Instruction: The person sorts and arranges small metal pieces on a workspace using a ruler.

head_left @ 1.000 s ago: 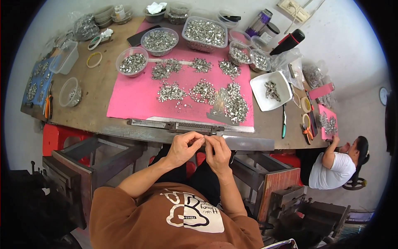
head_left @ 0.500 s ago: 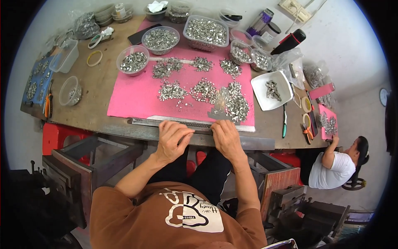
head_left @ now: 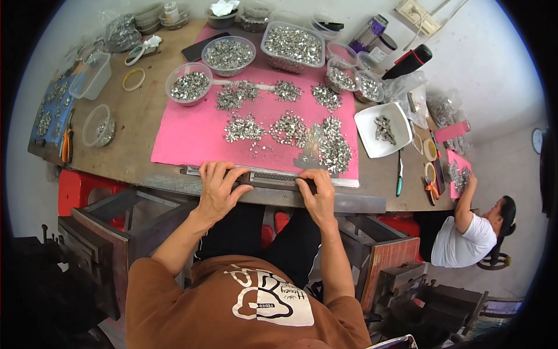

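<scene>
Head view shows a metal rail (head_left: 273, 178) lying lengthwise along the front edge of the desk (head_left: 139, 119), just at the near edge of the pink mat (head_left: 183, 142). Its middle part is dark, with a fine pattern that is too small to make out. The left hand (head_left: 220, 185) is at the left part of this rail, fingers bent over it and thumb on the near side. The right hand (head_left: 318, 192) is at the right part, its thumb and bent fingers close to the rail. I cannot tell whether either hand is gripping it or only touching it.

On the mat, beyond the rail, small metal pieces (head_left: 243, 128) lie in several heaps. A thin grey plate (head_left: 305, 163) is near the right corner, beside the largest heap. Along the far edge stand a small round tub (head_left: 189, 102), a larger round tub (head_left: 229, 71) and a square tub (head_left: 293, 66), all filled with similar pieces.

Right of the mat is a white tray (head_left: 366, 125) with some darker pieces inside. A green-tipped tool (head_left: 400, 177) lies between this tray and the front edge. Toward the left end of the desk are orange pliers (head_left: 65, 145) and a blue mat (head_left: 54, 116). At the right end, another person (head_left: 465, 238) sits with one hand at a smaller pink mat.
</scene>
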